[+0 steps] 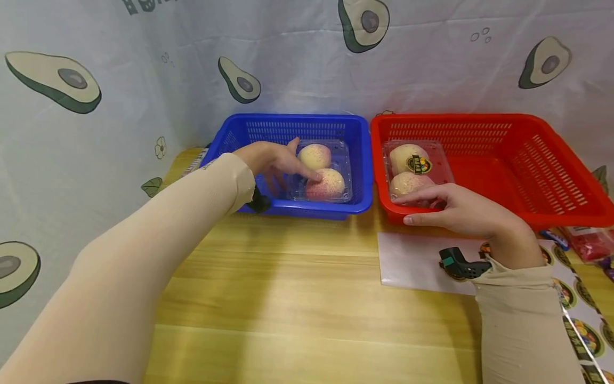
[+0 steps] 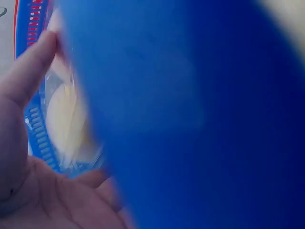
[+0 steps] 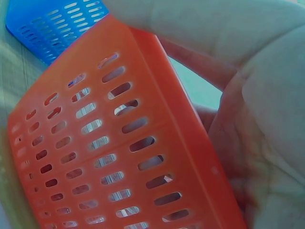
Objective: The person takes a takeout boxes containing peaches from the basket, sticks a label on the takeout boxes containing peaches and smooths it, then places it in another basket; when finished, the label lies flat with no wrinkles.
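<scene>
My left hand (image 1: 280,162) reaches into the blue basket (image 1: 362,160) with its fingers spread. One finger touches a clear plastic box (image 1: 344,152) over a pink-and-yellow peach (image 1: 331,186); a second peach (image 1: 314,157) lies behind it. Other fingers hang at the box's left side, their tips hidden. Over the front rim of the red basket (image 1: 479,120) lies my right hand (image 1: 455,209). Its fingers are by another clear box (image 1: 438,160) with two peaches (image 1: 406,157) and a black-gold label (image 1: 419,164). The thumb is outside the rim; some fingertips are hidden.
A white backing sheet (image 1: 403,261) and printed sticker sheets (image 1: 582,320) lie on the wooden table (image 1: 297,309) at the right. Red packaging (image 1: 587,240) sits beyond them. An avocado-print cloth (image 1: 297,48) hangs behind the baskets.
</scene>
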Available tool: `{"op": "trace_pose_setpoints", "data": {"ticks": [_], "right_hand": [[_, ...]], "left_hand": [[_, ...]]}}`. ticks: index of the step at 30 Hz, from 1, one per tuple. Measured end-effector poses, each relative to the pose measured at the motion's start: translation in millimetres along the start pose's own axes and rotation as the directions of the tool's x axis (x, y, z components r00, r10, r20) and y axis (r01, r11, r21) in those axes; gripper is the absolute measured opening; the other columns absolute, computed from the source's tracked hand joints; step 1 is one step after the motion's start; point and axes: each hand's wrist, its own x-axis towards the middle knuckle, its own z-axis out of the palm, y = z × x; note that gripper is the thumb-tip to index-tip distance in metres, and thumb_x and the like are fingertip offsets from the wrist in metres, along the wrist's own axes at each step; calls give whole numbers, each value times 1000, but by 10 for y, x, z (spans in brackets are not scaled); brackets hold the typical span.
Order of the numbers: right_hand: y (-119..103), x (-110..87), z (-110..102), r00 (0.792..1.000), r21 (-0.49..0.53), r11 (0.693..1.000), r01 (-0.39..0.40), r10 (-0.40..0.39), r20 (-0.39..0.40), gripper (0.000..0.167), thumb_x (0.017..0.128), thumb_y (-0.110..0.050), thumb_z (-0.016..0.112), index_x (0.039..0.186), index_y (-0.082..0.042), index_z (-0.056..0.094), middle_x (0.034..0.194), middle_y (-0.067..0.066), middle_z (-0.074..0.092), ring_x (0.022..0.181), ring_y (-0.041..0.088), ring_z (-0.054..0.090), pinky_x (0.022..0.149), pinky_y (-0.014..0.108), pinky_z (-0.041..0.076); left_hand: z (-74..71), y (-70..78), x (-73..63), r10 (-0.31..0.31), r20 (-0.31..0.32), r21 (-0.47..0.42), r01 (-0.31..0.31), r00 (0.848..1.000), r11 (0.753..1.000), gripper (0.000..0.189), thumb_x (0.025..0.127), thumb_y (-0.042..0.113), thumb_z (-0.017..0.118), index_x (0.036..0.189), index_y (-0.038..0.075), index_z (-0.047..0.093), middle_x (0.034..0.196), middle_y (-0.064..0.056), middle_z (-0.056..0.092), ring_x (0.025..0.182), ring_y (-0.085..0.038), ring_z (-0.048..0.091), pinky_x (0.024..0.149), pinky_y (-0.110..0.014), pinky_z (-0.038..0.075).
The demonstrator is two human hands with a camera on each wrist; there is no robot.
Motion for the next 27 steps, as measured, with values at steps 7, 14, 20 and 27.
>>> {"op": "trace_pose_setpoints", "data": {"ticks": [7, 14, 20, 27], "right_hand": [[20, -5, 7, 1000, -13, 1000, 11, -12, -5, 42, 91, -34, 76, 131, -23, 70, 114, 4, 63, 104, 25, 52, 78, 30, 53], [33, 9, 16, 1000, -10, 1000, 22, -22, -3, 42, 91, -35, 76, 131, -23, 70, 117, 4, 63, 106, 24, 52, 80, 31, 53], [43, 1, 16, 999, -23, 999, 33, -33, -9, 41, 91, -34, 77, 130, -24, 70, 115, 3, 64, 103, 23, 53, 80, 30, 52], [39, 15, 15, 999, 3, 999, 46, -46, -11, 39, 90, -33, 77, 128, -25, 72, 118, 2, 66, 107, 22, 54, 85, 30, 52]], "left_hand": [[16, 32, 40, 20, 12, -51, -19, 1000, 999, 129, 86, 28, 82, 154, 40, -27, 165, -15, 10, 120, -47, 56, 90, -54, 54], [5, 145, -50, 7, -50, 7, -7, 999, 1000, 131, 85, 20, 82, 155, 37, -27, 167, -10, -7, 117, -43, 59, 84, -43, 58], [-18, 219, -85, 12, -75, 107, -4, 997, 994, 122, 86, 27, 82, 160, 18, -14, 165, -10, 4, 138, -34, 41, 101, -38, 49], [-59, 157, -105, 86, -61, 105, -79, 994, 991, 130, 86, 30, 82, 152, 43, -29, 168, -4, -7, 144, -41, 30, 108, -52, 41]]}}
